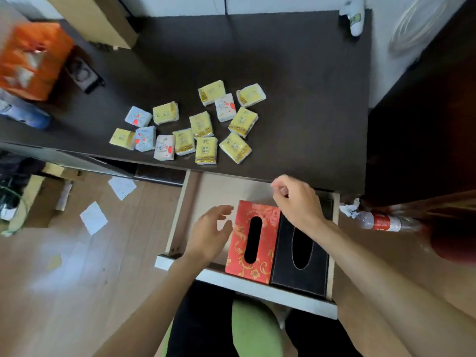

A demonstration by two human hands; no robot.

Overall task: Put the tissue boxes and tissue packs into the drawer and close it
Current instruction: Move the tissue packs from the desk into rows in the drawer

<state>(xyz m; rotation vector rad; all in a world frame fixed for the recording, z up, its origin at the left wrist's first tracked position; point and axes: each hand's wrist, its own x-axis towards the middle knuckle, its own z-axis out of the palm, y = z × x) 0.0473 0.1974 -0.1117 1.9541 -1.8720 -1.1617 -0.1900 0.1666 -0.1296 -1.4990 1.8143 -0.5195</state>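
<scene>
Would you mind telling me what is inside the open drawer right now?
The drawer holds a red tissue box and a black tissue box side by side at its right; bare floor shows at its left. The right hand covers the rear right corner, so anything there is hidden.

Legible markings: none can be read with certainty.
The yellow tissue packs (206, 150) on the dark desk (296, 86) carry gold printed panels with what appear to be Chinese characters, too small and blurred to make out. The white tissue packs (164, 147) show red and grey cartoon printing with a scribble of script below it, unreadable. The plastic bottle (381, 222) lying to the right of the drawer (180, 215) bears a red label with white lettering, blurred. The orange pack (31, 60) at far left shows white print, smeared by motion.
</scene>
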